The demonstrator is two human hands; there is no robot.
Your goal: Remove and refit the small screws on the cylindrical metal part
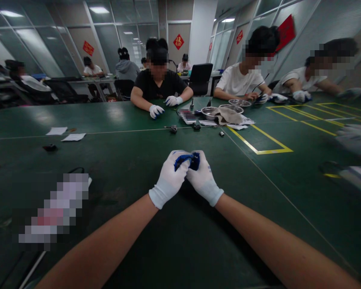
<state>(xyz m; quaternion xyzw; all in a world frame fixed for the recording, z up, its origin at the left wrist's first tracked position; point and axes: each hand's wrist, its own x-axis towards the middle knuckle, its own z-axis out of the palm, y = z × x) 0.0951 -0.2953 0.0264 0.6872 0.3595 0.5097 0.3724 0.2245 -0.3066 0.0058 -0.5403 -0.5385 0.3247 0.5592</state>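
Observation:
Both my hands wear white knit gloves with blue palms and meet over the green table, in the middle of the head view. My left hand (173,170) is closed, its fingers curled inward. Pressed against it is my right hand (202,172), also closed, with its thumb side toward the left one. Whatever lies between them is hidden by the gloves; a dark patch shows there, too small to name. Beyond my hands, small black parts lie on the table, among them a black part (173,129), another black part (196,127) and a little dark piece (222,133).
The green table (123,241) has a yellow taped outline (273,152) at right. Metal bowls (209,113) and a grey cloth (228,115) stand farther back. White papers (74,137) and a dark object (49,147) lie left. Gloved co-workers sit across and at right.

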